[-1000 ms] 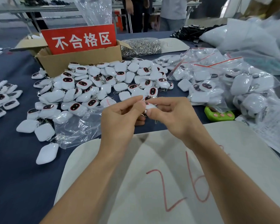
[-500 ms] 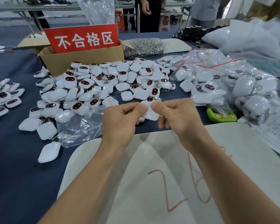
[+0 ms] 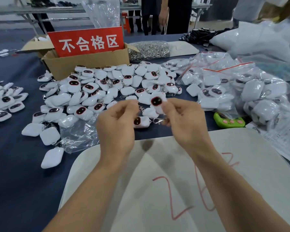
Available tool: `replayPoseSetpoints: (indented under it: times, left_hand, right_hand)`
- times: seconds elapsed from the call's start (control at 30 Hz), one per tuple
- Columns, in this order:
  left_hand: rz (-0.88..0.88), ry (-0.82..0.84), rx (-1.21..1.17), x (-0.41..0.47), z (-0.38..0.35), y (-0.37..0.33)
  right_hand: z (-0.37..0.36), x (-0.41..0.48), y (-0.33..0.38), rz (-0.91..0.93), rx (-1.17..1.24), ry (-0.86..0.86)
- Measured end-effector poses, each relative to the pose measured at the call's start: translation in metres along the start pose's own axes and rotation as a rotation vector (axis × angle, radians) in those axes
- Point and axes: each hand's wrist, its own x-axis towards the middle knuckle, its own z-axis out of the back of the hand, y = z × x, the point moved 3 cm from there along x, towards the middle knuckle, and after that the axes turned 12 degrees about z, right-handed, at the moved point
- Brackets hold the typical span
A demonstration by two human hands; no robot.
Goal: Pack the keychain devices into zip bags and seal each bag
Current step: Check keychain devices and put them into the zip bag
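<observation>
Evidently many zip bags (image 3: 241, 91) are filled, yet a large loose pile (image 3: 107, 87) waits; right hand (image 3: 184, 121) fingers pinch one keychain device (image 3: 157, 102), left hand (image 3: 117, 121) grip unclear.

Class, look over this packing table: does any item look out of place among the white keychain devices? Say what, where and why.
Yes: a green gadget with pink buttons lies on the blue cloth, right of the right hand, which pinches a white keychain device. It is bright green, unlike the pile of white devices.
</observation>
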Motion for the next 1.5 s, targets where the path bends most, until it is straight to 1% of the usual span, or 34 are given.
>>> replayPoseSetpoints:
  times: [0.03,0.07,0.1,0.17,0.2,0.23,0.27,0.33,0.43,0.53,0.67,0.77,0.8,0.87,0.93,1.0,1.07,1.13,1.2,1.27,1.3,1.37,1.4,1.43,1.47,1.5]
  left_hand:
    - [-0.111,-0.053,0.169,0.003,0.005,-0.005]
    - [-0.213,-0.096,0.400,0.005,0.010,-0.008]
    - [-0.279,-0.096,0.633,0.008,0.012,-0.010]
    - [-0.258,-0.003,1.026,0.015,0.015,-0.008]
    - [-0.228,0.055,1.165,0.017,0.017,-0.006]
    - [-0.200,0.111,1.257,0.019,0.019,-0.003]
    - [-0.177,0.154,1.301,0.021,0.020,0.000]
    - [-0.141,0.162,1.254,0.024,0.023,0.003]
    - [-0.132,0.089,1.138,0.030,0.028,0.002]
    - [-0.154,0.059,1.191,0.039,0.036,0.004]
    - [-0.098,0.018,1.270,0.040,0.045,0.007]
    - [-0.174,-0.061,1.199,0.037,0.041,0.003]
    - [-0.207,-0.045,1.142,0.035,0.038,0.002]
    - [-0.250,0.055,0.985,0.030,0.029,0.000]
    - [-0.279,0.151,0.892,0.023,0.018,-0.002]
    - [-0.355,0.194,0.893,0.013,0.007,-0.001]
    - [-0.480,0.220,0.889,0.003,-0.002,0.000]
    - [-0.565,0.249,0.858,-0.005,-0.008,0.000]
    - [-0.597,0.230,0.846,-0.007,-0.010,-0.002]
    - [-0.566,0.145,0.827,-0.006,-0.006,-0.005]
    - [-0.517,0.096,0.787,-0.003,-0.003,-0.005]
    - [-0.417,0.007,0.626,0.004,0.007,-0.005]
    - [-0.385,-0.032,0.519,0.008,0.011,-0.006]
    - [-0.351,-0.065,0.409,0.012,0.015,-0.007]
    - [-0.310,-0.094,0.306,0.018,0.019,-0.009]
    - [-0.262,-0.119,0.205,0.023,0.022,-0.011]
  right_hand:
    - [0.004,0.002,-0.003,-0.074,0.068,-0.064]
    - [0.008,0.003,-0.006,-0.164,0.161,-0.111]
    - [0.011,0.004,-0.007,-0.248,0.251,-0.138]
    - [0.012,0.003,-0.009,-0.366,0.361,-0.138]
    - [0.012,0.004,-0.010,-0.398,0.381,-0.134]
    - [0.012,0.003,-0.010,-0.414,0.383,-0.129]
    - [0.011,0.004,-0.011,-0.420,0.368,-0.123]
    - [0.011,0.003,-0.010,-0.419,0.305,-0.087]
    - [0.008,0.002,-0.006,-0.420,0.259,-0.035]
    - [0.006,0.002,-0.004,-0.406,0.268,-0.030]
    - [0.006,0.003,-0.005,-0.402,0.276,-0.036]
    - [0.001,0.003,-0.004,-0.397,0.246,0.041]
    - [-0.001,0.002,-0.004,-0.393,0.232,0.067]
    - [-0.003,0.002,-0.003,-0.369,0.202,0.088]
    - [-0.005,0.001,0.000,-0.334,0.179,0.106]
    - [-0.010,0.000,0.005,-0.303,0.213,0.166]
    - [-0.018,-0.004,0.009,-0.292,0.313,0.210]
    - [-0.026,-0.006,0.010,-0.266,0.332,0.201]
    - [-0.032,-0.008,0.013,-0.231,0.315,0.187]
    - [-0.033,-0.008,0.018,-0.235,0.409,0.205]
    - [-0.030,-0.006,0.021,-0.240,0.475,0.194]
    - [-0.019,0.000,0.020,-0.251,0.557,0.077]
    - [-0.014,0.002,0.017,-0.253,0.528,0.013]
    - [-0.010,0.004,0.011,-0.252,0.426,-0.029]
    - [-0.009,0.004,0.006,-0.245,0.275,-0.042]
    - [-0.011,0.004,0.003,-0.223,0.122,-0.018]
